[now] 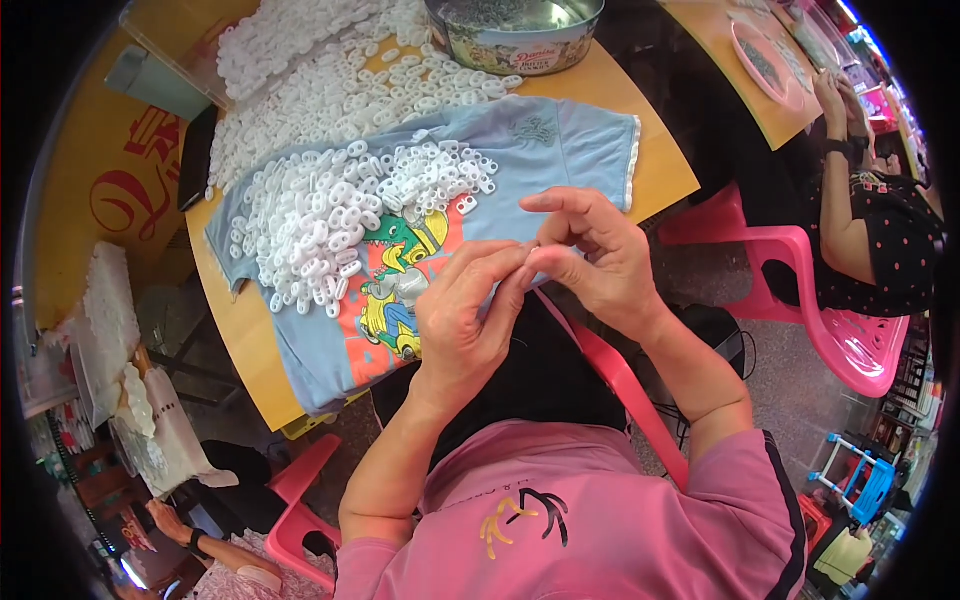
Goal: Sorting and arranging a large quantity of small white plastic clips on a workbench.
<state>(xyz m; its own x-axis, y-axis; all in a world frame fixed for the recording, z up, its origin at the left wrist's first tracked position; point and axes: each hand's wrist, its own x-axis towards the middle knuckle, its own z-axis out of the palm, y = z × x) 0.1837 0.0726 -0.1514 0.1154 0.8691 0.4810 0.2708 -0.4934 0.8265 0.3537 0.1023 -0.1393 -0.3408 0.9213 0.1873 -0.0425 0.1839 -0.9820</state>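
My left hand and my right hand meet fingertip to fingertip above the near edge of a light-blue T-shirt with a cartoon print. Thumb and fingers of the left are pinched together. The right hand's thumb and curled fingers close in at the same spot, its index finger lifted. Whatever lies between the fingertips is too small or hidden to name. On the shirt, beyond my hands, rest a heap of white oval plastic pieces with holes and a cluster of smaller white pieces.
A large spread of white oval pieces covers the table's far side, beside a round cookie tin holding small dark bits. Pink plastic chairs stand around. Another person sits at the right, near a pink tray; another person's arm shows lower left.
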